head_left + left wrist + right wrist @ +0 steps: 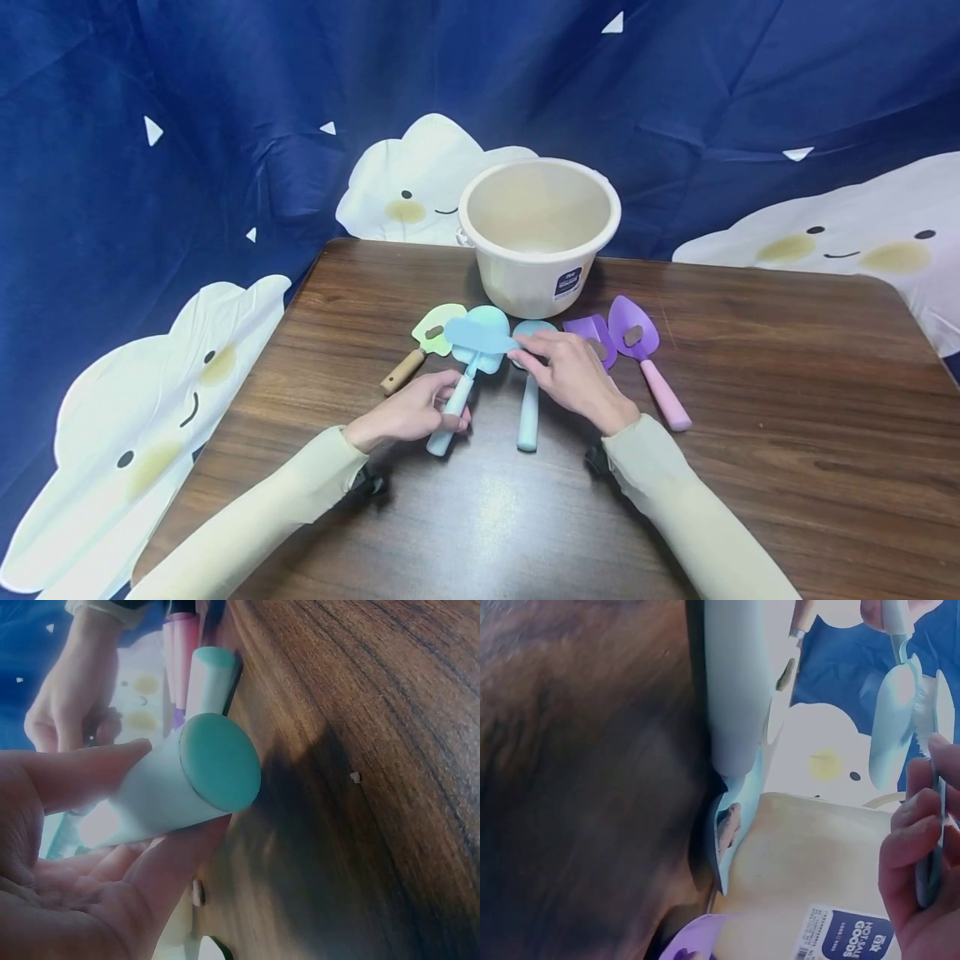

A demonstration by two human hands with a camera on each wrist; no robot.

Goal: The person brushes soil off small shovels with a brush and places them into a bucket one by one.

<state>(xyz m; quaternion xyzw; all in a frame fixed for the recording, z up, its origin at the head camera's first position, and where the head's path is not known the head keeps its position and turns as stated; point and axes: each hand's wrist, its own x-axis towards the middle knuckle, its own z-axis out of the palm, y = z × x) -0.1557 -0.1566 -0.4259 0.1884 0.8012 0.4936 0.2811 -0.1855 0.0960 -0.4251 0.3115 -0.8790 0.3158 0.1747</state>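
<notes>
The fingers of the left hand (415, 408) are curled round the pale blue handle of a scallop-edged scoop (488, 362), and those of the right hand (572, 372) pinch a small light blue brush (477, 336) by its handle. Pale sleeves (264, 508) cover both forearms. The scoop is held up off the wood-grain table (780, 417), its blade pointing away from the person. The brush lies across the top of that blade in the head view, its white bristles (925, 720) turned toward it; whether they touch it I cannot tell.

Just beyond the hands, other tools lie in a row on the table. A second light blue scoop (528, 417) is between the hands, handle toward the person, with a brownish lump (729, 825) in its blade. To the left is a pale green trowel (453, 313) with a wooden handle; to the right, a purple scoop (588, 328) partly hidden by the right hand, then a purple trowel (628, 313) with a pink handle. Each of these three also bears a brownish piece.

Farther back, a cream bucket (517, 279) with a dark blue label (567, 283) stands upright near the table's far edge. Behind it hangs a navy curtain (247, 67) printed with smiling white clouds.
</notes>
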